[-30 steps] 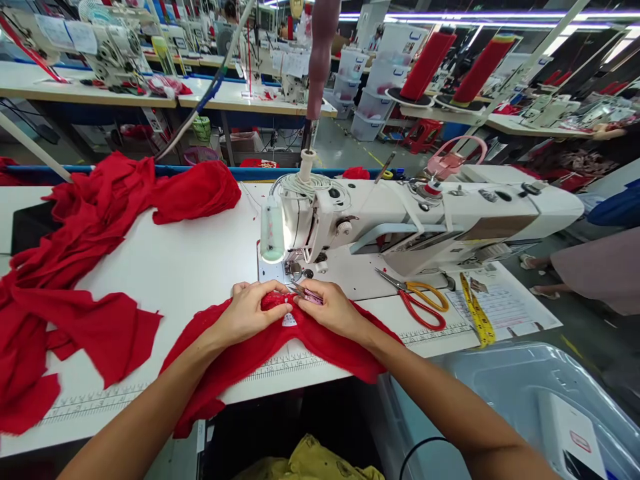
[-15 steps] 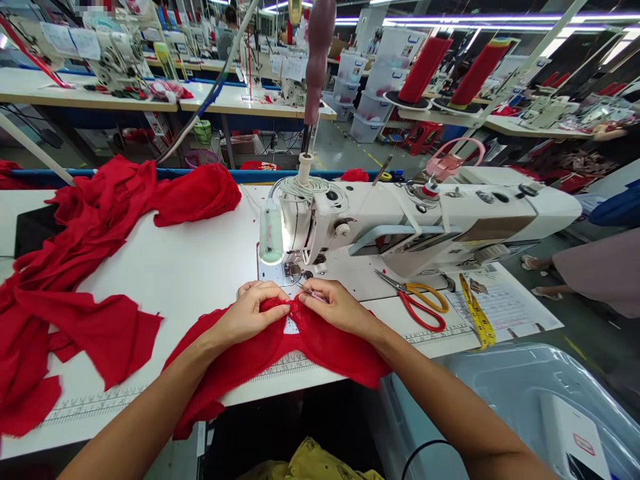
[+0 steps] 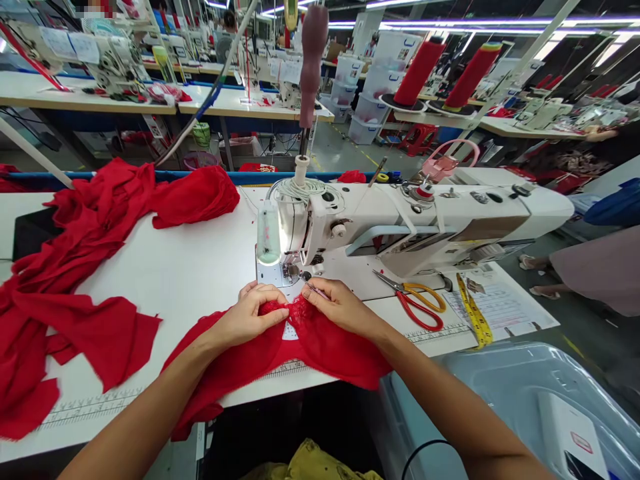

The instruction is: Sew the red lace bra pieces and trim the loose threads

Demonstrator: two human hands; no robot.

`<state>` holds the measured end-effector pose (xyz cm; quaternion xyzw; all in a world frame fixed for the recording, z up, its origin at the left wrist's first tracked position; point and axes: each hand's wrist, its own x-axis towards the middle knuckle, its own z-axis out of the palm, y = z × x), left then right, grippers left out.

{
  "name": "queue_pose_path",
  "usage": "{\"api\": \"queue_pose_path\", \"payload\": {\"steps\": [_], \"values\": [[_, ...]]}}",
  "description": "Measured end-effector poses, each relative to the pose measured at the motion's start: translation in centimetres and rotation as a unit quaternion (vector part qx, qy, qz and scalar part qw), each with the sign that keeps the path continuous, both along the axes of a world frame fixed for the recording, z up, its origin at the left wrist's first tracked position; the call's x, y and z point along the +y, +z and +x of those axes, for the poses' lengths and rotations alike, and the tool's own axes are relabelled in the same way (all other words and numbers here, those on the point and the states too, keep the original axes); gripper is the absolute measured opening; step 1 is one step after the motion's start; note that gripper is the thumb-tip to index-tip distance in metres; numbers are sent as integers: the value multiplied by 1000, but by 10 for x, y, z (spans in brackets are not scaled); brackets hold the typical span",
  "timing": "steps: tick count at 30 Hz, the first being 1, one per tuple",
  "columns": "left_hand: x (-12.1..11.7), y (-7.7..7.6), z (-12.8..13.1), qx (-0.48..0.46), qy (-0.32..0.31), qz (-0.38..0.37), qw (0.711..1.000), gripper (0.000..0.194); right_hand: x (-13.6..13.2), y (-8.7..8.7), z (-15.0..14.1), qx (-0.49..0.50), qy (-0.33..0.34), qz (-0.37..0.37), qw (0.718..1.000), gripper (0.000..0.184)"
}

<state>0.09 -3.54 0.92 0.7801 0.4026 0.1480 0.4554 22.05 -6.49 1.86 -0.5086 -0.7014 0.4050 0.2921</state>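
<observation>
A red lace-and-mesh bra (image 3: 335, 347) lies over the table's front edge, its two cup shapes joined at the middle. My left hand (image 3: 253, 310) is closed on the lace edge at the centre, thumb against forefinger. Close beside it, my right hand (image 3: 343, 307) is closed round a slim, pointed, pinkish metal tool (image 3: 316, 289), perhaps tweezers; most of it is hidden in the fingers. The right thumb rests by the upper lace of the right cup. Just beyond both hands is the presser foot (image 3: 291, 272) of the white sewing machine (image 3: 390, 207).
Red-and-orange-handled scissors (image 3: 420, 303) lie to the right, near a yellow tape measure (image 3: 475, 313) and a printed sheet (image 3: 505, 303). Red fabric (image 3: 100, 267) is heaped on the left. A clear plastic bin (image 3: 500, 373) stands at the lower right. A person's skirt (image 3: 595, 270) shows beyond.
My right fingers have shifted slightly up and right, uncovering more lace at the centre. My left hand keeps its pinch. The view has shifted slightly.
</observation>
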Motion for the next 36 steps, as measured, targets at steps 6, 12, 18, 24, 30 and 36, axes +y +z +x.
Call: {"api": "queue_pose_path", "payload": {"steps": [6, 12, 18, 24, 30, 36], "values": [[0, -1, 0, -7, -1, -7, 1000, 24, -1, 1, 0, -14, -5, 6, 1000, 32], [1, -2, -1, -10, 4, -9, 1000, 25, -2, 1, 0, -18, -12, 15, 1000, 34], [1, -2, -1, -10, 2, -11, 1000, 26, -1, -2, 0, -22, -12, 14, 1000, 34], [1, 0, -1, -8, -3, -13, 1000, 25, -1, -3, 1, -28, -13, 13, 999, 33], [2, -1, -1, -10, -7, -13, 1000, 24, 0, -5, 0, -38, -17, 24, 999, 32], [1, 0, 0, -9, -5, -17, 1000, 26, 1, -6, -2, -56, -26, 45, 997, 32]]}}
